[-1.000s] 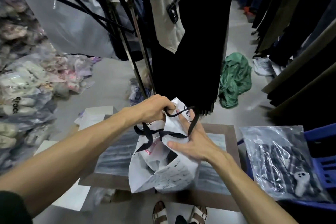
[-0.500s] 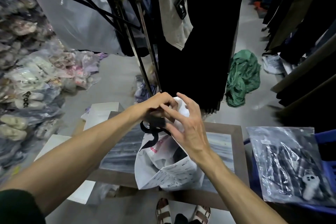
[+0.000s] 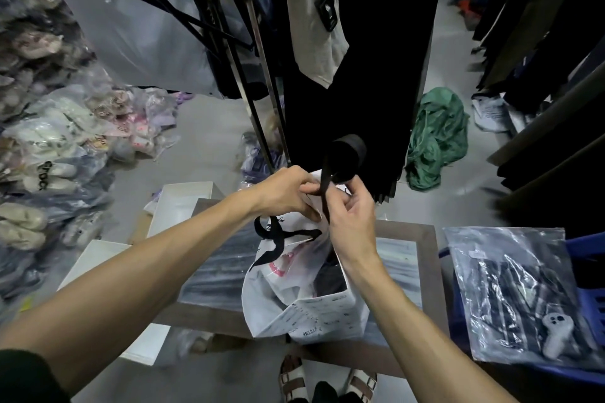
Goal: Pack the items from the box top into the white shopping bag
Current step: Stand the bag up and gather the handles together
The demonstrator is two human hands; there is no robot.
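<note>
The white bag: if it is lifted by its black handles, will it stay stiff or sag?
The white bag probably sags: its walls are already creased and folded. It looks thin and light, though dark items fill it. The black handles are floppy ribbon, looping loosely above both hands.

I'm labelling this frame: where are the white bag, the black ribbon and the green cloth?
white bag [image 3: 314, 314], head view, its printed front panel.
black ribbon [image 3: 347, 154], head view, top of the raised loop.
green cloth [image 3: 437, 137], head view, middle of the heap.
</note>
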